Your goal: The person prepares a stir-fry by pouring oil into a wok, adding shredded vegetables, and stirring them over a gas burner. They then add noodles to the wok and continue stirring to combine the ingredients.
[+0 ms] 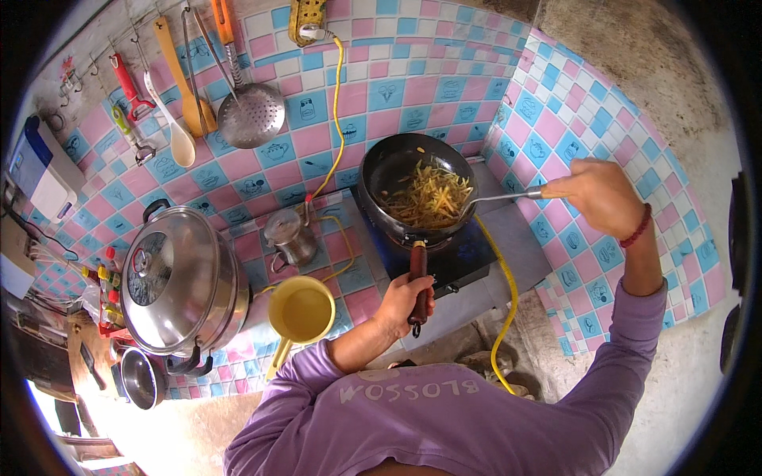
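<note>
My left hand (407, 302) grips the dark wooden handle (420, 268) of a black wok (381, 160), which sits on a gas stove (461, 259). Inside the wok lies a heap of shredded, yellowish-brown food (437, 193), mostly gathered toward its right side. My right hand (607, 193) is raised to the right of the wok, its fingers closed around the wooden handle of a metal cooking spatula (506, 196). The spatula's working end reaches over the wok's right rim into the food, and its tip is partly hidden there.
Left of the stove stand a lidded metal jug (292, 238), a yellow dipper (303, 309) of liquid and a large steamer pot (184, 279). A yellow gas hose (506, 297) hangs beside the stove. Utensils, including a skimmer (251, 116), hang on the tiled wall. A knife (90, 366) lies on a cutting board.
</note>
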### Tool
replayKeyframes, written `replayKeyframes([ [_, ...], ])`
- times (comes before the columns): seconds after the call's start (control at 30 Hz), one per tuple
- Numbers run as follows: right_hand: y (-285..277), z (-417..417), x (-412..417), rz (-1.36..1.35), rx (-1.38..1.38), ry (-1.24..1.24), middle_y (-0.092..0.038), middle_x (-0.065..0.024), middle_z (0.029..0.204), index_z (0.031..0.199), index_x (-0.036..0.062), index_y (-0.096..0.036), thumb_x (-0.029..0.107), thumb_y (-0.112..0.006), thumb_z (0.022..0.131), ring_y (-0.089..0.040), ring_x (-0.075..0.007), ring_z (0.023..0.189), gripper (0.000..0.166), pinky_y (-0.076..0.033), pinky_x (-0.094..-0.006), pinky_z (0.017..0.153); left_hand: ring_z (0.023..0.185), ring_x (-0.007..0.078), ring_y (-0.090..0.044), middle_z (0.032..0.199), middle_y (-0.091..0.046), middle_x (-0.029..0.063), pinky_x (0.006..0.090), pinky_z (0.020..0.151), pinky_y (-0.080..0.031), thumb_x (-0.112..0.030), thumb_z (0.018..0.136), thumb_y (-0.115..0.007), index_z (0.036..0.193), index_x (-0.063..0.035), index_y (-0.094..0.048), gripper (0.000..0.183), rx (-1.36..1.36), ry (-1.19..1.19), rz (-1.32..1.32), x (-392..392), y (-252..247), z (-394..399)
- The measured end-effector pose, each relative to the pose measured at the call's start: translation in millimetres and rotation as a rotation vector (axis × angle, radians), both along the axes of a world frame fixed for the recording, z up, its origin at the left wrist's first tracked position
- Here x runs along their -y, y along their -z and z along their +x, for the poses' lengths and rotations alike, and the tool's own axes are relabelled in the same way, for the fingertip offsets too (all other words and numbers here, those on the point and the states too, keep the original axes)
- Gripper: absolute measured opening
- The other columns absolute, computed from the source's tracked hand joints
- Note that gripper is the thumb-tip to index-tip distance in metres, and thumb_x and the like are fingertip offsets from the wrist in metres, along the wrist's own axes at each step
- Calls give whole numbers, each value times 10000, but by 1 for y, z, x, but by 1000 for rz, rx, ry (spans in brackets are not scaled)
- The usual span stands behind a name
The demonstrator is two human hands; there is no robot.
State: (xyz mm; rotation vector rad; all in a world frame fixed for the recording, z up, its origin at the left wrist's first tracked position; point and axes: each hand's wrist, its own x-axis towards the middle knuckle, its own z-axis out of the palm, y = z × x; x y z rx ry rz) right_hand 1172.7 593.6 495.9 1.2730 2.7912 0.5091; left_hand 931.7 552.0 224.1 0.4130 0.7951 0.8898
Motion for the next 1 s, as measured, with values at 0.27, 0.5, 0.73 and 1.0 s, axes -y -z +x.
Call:
replayKeyframes([
  [0.27,107,-13,-39,162,-67,267,-594,-109,678,975,193,-658,62,-558,784,-599,-299,654,253,-461,-415,553,532,169,-531,646,-526,64,305,460,-448,-168,850,-576,808,-37,-489,163,-1,13,-5,0,-1,4],
  [0.5,162,-6,-66,25,-492,444,-652,-146,873,994,126,-651,157,-491,862,-618,-341,800,210,-502,-427,678,529,160,-521,647,-524,57,310,468,-442,-168,857,-567,801,-43,-495,155,-12,18,12,0,-3,3],
  [0.73,169,4,-37,-357,-937,368,-650,-204,919,1033,-24,-615,71,-563,837,-657,-278,806,224,-493,-320,674,549,155,-533,670,-527,53,309,474,-449,-160,854,-574,827,-46,-484,148,-5,6,8,1,-2,1],
  [1.0,147,4,25,-230,-733,218,-646,-188,845,1029,31,-635,95,-549,830,-638,-315,735,225,-496,-353,627,549,168,-536,674,-520,60,309,466,-452,-160,835,-596,835,-38,-481,168,17,10,12,0,1,4],
])
